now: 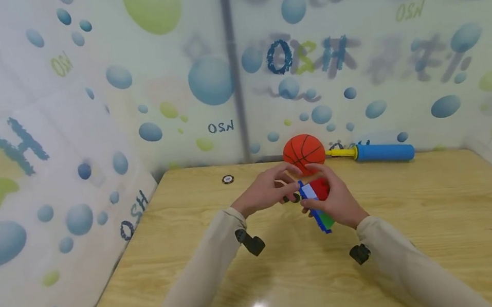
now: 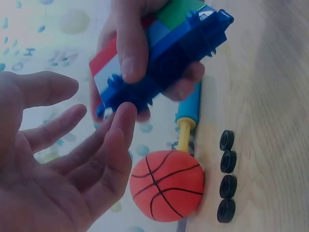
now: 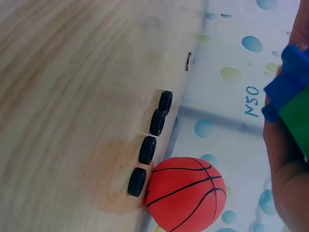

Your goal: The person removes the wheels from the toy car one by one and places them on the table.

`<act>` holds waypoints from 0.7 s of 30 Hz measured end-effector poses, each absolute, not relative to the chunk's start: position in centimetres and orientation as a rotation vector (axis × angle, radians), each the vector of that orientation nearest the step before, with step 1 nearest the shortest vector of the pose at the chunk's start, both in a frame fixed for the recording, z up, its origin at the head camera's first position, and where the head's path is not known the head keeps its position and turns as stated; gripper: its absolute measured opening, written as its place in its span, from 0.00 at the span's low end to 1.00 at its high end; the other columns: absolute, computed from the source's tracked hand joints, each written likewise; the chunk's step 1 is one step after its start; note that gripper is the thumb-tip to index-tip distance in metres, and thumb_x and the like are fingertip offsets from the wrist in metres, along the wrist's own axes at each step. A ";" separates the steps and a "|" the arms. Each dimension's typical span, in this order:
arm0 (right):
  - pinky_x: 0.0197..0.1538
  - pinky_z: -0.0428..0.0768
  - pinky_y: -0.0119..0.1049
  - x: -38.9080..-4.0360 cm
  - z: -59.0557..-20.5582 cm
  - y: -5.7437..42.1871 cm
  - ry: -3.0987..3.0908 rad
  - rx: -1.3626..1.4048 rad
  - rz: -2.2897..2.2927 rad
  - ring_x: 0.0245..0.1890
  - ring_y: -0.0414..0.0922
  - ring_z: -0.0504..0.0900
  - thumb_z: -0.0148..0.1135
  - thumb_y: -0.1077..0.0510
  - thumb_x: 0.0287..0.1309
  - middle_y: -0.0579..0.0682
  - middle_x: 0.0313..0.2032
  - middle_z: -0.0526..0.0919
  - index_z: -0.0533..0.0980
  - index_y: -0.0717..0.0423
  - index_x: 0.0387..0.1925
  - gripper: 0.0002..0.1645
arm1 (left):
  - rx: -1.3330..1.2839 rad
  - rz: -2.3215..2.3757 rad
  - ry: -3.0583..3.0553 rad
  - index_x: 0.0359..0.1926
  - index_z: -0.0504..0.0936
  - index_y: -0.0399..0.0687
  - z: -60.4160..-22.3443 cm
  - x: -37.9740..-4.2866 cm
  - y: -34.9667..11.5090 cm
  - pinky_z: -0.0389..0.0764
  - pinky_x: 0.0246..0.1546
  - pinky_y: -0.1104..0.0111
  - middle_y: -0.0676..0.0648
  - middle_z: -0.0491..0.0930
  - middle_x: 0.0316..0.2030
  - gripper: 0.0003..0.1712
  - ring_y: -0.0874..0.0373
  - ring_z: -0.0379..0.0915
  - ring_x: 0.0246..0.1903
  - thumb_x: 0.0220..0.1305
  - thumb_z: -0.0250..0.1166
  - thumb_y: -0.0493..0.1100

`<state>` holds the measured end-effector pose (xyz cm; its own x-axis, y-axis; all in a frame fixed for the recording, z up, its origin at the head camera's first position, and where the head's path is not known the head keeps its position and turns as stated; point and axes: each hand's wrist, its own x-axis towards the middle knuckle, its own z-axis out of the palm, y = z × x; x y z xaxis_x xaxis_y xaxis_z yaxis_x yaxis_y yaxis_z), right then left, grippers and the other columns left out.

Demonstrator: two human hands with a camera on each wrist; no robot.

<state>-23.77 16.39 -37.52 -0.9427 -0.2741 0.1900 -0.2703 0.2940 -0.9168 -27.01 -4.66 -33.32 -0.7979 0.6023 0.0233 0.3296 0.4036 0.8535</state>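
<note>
A toy vehicle body (image 1: 311, 192) of building blocks has a long blue base with red, white and green blocks on it. My right hand (image 1: 342, 202) grips it, and in the left wrist view the thumb presses on the blue base (image 2: 169, 63). Facing it is my left hand (image 1: 262, 191), palm turned up and fingers loosely bent. One left fingertip (image 2: 126, 112) overlaps the blue end in the left wrist view; whether it touches cannot be told. Several small black wheels (image 2: 228, 162) stand in a row on the table beyond the hands.
Behind the wheels sits an orange-red toy basketball (image 1: 303, 147). A blue pump with a yellow rod (image 1: 385, 152) lies right of it along the wall (image 1: 358, 81). A round black-and-white chip (image 1: 228, 179) lies at the back left of the wooden table (image 1: 420, 203).
</note>
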 end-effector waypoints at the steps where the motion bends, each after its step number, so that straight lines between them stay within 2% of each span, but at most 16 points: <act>1: 0.43 0.88 0.41 -23.8 -37.4 16.3 2.532 -0.540 -1.770 0.35 0.50 0.89 0.70 0.61 0.58 0.63 0.55 0.73 0.55 0.50 0.73 0.48 | 0.828 1.341 2.385 0.62 0.72 0.59 -33.2 -26.9 -4.7 0.85 0.38 0.64 0.43 0.81 0.51 0.19 0.56 0.85 0.39 0.73 0.60 0.48; 6: 0.44 0.87 0.42 -24.0 -37.0 15.8 2.654 -0.602 -1.599 0.42 0.48 0.85 0.76 0.57 0.52 0.59 0.48 0.80 0.55 0.49 0.74 0.54 | 0.909 1.296 2.396 0.66 0.70 0.62 -33.4 -26.4 -4.9 0.86 0.41 0.64 0.45 0.74 0.60 0.24 0.50 0.81 0.51 0.72 0.60 0.47; 10: 0.51 0.86 0.48 -24.1 -36.9 15.3 2.712 -0.644 -1.467 0.47 0.50 0.85 0.79 0.55 0.49 0.58 0.51 0.84 0.52 0.51 0.76 0.60 | 0.926 1.272 2.355 0.66 0.73 0.60 -34.1 -26.1 -5.2 0.86 0.40 0.63 0.43 0.71 0.62 0.22 0.49 0.82 0.48 0.73 0.60 0.46; 14: 0.54 0.85 0.51 -24.1 -36.9 15.0 2.689 -0.668 -1.387 0.50 0.53 0.85 0.80 0.55 0.48 0.61 0.55 0.84 0.50 0.51 0.78 0.63 | 0.896 1.298 2.288 0.63 0.74 0.61 -34.8 -25.7 -5.3 0.87 0.44 0.56 0.43 0.75 0.57 0.20 0.48 0.84 0.43 0.73 0.60 0.44; 18: 0.55 0.84 0.50 -24.0 -36.9 15.0 2.643 -0.767 -1.301 0.53 0.53 0.83 0.80 0.54 0.47 0.61 0.56 0.83 0.54 0.51 0.76 0.60 | 0.919 1.319 2.290 0.56 0.77 0.59 -35.5 -25.5 -5.8 0.84 0.52 0.55 0.45 0.78 0.53 0.14 0.48 0.81 0.48 0.73 0.60 0.43; 21: 0.54 0.84 0.48 -23.9 -37.3 15.3 2.628 -0.821 -1.264 0.53 0.51 0.81 0.79 0.51 0.50 0.58 0.57 0.82 0.61 0.51 0.73 0.53 | 0.916 1.340 2.316 0.53 0.78 0.57 -35.9 -25.2 -6.4 0.83 0.53 0.56 0.48 0.78 0.56 0.10 0.52 0.78 0.51 0.73 0.60 0.45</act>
<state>-23.86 15.31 -37.29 -0.8473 -0.5152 0.1288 -0.4222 0.5063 -0.7519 -25.19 -6.44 -35.87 -0.7467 0.6635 0.0468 0.3711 0.3571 0.8571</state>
